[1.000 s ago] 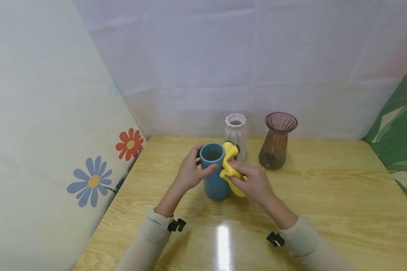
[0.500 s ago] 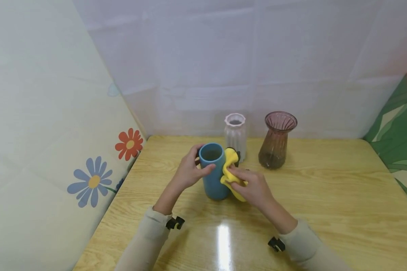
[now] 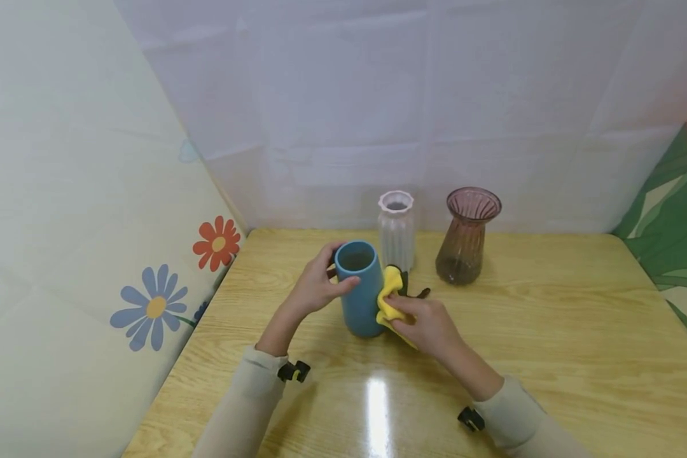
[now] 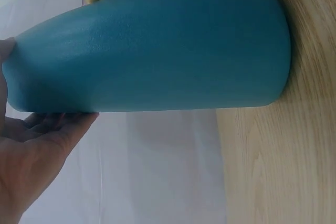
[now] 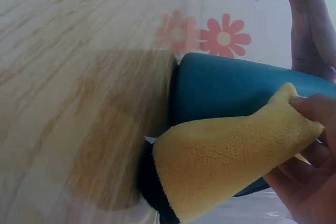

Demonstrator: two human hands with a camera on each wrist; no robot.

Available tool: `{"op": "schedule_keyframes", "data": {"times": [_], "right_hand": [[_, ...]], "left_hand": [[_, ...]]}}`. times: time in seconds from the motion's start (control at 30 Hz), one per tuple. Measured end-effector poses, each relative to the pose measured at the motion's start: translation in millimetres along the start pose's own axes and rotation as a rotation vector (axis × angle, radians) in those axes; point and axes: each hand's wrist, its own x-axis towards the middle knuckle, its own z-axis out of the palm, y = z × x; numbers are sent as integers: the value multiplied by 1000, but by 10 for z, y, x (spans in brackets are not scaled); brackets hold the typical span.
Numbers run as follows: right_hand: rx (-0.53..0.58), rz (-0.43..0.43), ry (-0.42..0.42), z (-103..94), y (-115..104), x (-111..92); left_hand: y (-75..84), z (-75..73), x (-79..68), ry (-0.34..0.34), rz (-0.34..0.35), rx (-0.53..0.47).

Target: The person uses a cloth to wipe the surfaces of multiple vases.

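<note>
A tall blue vase (image 3: 362, 305) stands upright on the wooden table. My left hand (image 3: 316, 283) grips it near the rim, thumb across the near side and fingers round the far left side. In the left wrist view the vase (image 4: 157, 51) fills the upper part, its base on the wood. My right hand (image 3: 432, 321) pinches a yellow cloth (image 3: 390, 299) with dark edging against the vase's right side. The right wrist view has the fuzzy cloth (image 5: 220, 161) hanging from the fingers along the vase wall, its dark border close to the tabletop.
Behind the cloth stands a white ribbed vase (image 3: 397, 238) with a scalloped rim. Right of it is a purple-to-grey glass vase (image 3: 464, 245) with a flared mouth. A pale sheet (image 3: 343, 114) hangs at the table's back edge, and a flower-printed panel (image 3: 154, 305) borders the left.
My right hand and the yellow cloth have slid down along the vase's right side. The left hand keeps its hold, and the blue vase stays nearly in place.
</note>
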Motion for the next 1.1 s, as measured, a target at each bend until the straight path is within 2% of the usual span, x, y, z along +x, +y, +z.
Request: {"op": "schedule_keyframes", "data": {"times": [0.3,0.6,0.67,0.77,0.83,0.93,1.0,1.1], "right_hand": [[-114,117,-264,-43,-10,-3],[-224,77,-400,-20,20,-3],[-213,78,-432,-40,33,15],[-133,119,-461,-111,80,63],[-58,173,-438,-190,110,103],[47,249,-311,-342,113,181],[104,273,-189,-443,80,245],[159,233,-6,-537,11,339]], "left_hand": [[-28,-31,16,-21,19,-30],[-93,-56,37,-52,35,-34],[-107,-73,30,-59,39,-37],[-130,-106,26,-76,59,-49],[-138,-118,21,-89,76,-58],[-137,-93,-6,-88,93,-66],[-106,-48,-39,-50,91,-63],[-26,41,-89,57,74,-47]]}}
